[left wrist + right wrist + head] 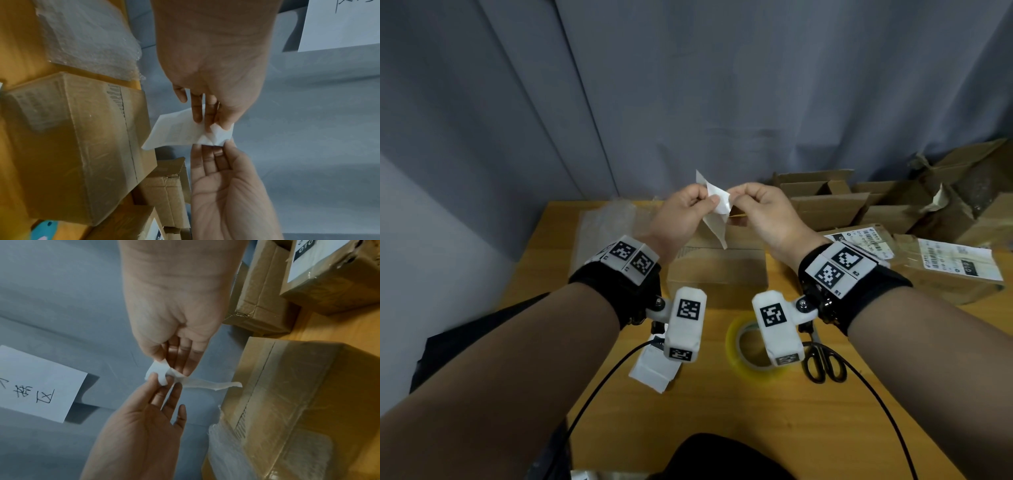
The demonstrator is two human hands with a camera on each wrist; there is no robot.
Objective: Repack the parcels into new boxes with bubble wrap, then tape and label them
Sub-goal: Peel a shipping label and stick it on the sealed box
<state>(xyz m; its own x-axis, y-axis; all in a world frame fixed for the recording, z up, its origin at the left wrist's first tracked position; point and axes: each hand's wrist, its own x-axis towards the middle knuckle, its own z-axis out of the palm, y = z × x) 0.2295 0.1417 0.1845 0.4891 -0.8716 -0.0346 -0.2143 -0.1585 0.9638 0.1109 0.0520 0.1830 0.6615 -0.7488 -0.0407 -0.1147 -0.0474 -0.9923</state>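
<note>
Left hand (681,209) and right hand (760,209) both pinching a white label (717,205), each grip grasping one end, raised above a taped box (717,267) on the bench (722,411).

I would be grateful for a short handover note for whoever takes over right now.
Left hand and right hand: both pinch one white label, peeling it from its backing, above the table.
Sealed box: under the hands, taped, no new label yet.
Tape roll, scissors: near edge.
Labelled parcels: right.
Bubble wrap: far left.
Left: finish peeling, stick the label on.
</note>
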